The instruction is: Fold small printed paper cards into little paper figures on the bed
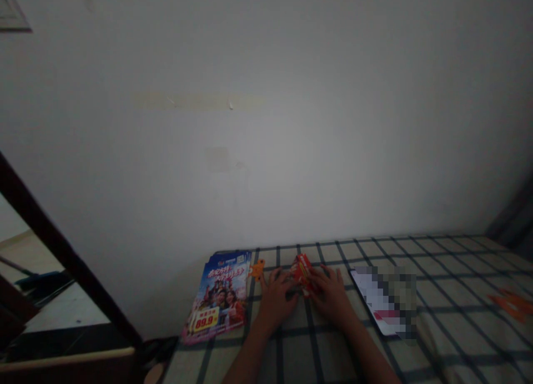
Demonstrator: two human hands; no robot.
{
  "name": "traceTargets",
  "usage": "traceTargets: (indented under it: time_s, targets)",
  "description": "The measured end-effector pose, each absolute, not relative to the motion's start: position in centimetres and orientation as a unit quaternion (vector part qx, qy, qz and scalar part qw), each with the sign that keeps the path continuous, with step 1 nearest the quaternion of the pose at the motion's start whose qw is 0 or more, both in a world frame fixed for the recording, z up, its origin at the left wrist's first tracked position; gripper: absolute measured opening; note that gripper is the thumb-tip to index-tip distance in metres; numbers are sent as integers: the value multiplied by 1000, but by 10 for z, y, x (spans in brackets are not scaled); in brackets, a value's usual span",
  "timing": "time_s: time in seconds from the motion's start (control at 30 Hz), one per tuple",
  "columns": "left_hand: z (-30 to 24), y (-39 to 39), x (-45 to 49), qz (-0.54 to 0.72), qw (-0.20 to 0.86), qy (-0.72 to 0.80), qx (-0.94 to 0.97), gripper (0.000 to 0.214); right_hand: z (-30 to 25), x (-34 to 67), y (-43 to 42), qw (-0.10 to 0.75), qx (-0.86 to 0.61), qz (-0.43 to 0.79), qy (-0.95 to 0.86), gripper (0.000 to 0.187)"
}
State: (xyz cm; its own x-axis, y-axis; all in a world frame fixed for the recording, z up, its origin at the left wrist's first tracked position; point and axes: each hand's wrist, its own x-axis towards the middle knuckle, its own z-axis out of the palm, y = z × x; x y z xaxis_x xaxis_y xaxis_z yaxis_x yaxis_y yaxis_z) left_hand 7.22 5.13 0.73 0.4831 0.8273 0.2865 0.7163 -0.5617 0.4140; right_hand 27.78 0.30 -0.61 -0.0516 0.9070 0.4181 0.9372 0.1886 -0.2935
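A small red folded paper (303, 274) with white and yellow print lies between my two hands on the checked cloth. My right hand (332, 294) grips its right side, thumb and fingers bent over it. From the left, my left hand (275, 296) has its curled fingers on the paper's near left edge, partly hiding it. Just beyond my left hand is an orange paper cutout (257, 269). A stack of printed blue and pink flyers (220, 295) lies left of my left hand.
A phone or tablet-like flat item (375, 303), partly blurred out, lies right of my right hand. Another orange cutout (512, 304) is at the far right of the checked cloth (449, 267). A white wall (316, 151) rises behind, and a dark-framed mirror (62, 262) leans at left.
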Motion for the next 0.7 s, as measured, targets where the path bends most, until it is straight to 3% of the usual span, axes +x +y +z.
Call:
traceTargets:
  time_s: [0.37,0.7]
  targets:
    - [10,49,73,236,99,461,849,32,-4,279,5,280,-615,18,-737,11]
    - [8,51,73,240,119,454,850,27,-2,269,0,338,-576,-66,-742,16]
